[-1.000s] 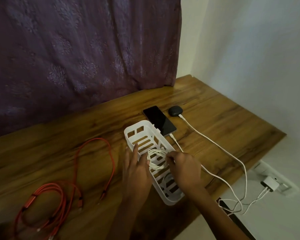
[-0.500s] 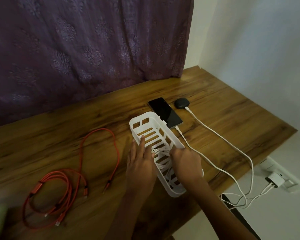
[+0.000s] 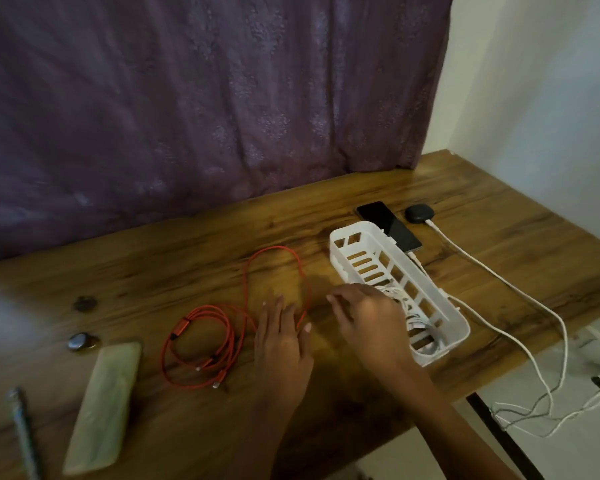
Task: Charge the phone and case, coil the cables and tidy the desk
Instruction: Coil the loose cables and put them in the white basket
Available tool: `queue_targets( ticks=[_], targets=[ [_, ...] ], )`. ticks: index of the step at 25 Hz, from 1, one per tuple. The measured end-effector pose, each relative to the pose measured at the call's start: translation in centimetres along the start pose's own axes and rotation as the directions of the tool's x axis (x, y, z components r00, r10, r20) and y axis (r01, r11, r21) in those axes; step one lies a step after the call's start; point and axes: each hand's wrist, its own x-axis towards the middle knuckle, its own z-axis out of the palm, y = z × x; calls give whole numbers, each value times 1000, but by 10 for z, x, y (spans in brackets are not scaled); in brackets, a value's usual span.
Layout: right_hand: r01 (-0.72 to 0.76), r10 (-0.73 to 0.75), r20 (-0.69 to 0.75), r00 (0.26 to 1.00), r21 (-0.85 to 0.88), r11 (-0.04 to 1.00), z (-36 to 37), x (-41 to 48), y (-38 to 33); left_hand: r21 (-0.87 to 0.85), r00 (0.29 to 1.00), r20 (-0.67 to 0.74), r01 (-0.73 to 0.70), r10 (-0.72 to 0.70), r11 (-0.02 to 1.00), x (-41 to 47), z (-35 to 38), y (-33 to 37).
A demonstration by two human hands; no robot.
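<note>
Newly in view at far left: a pen (image 3: pixel 23 434) and a pale green pouch (image 3: pixel 104 407). Next, the red cable (image 3: pixel 201 344), loosely coiled near, one loop trailing far. Off the basket now and shifted left: left hand (image 3: pixel 284 341), flat, fingers straight, over that cable's strand. Withdrawn from the coil: right hand (image 3: pixel 364 320), relaxed, gripping nothing, above the basket (image 3: pixel 440 299) rim. Inside, the white cable (image 3: pixel 406 303), coiled. Far right, phone (image 3: pixel 388 225) and case (image 3: pixel 418 213), both plugged in.

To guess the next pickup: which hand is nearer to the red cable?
Left. The left hand is right at a loose strand of the red cable; the right hand is apart, by the white basket.
</note>
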Motion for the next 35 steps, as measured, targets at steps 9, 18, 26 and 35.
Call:
queue_targets(
  ticks=[9,18,26,35],
  targets=[
    [-24,-26,325,945,151,988,89,-5,-104,16,984,-89,154,-152,988,-46,-69,-86],
    [-119,199,467,861,-195,974,132,25,-130,-97,980,-96,165,-174,982,-65,-93,-111],
    [-451,285,447,848,327,831,124,39,-135,-194,975,-145,140,-170,971,-54,-109,-107],
    [-502,157,486,860,860,91,10,75,-149,-499,993,-105,-4,-55,867,12,-163,-37]
  ],
)
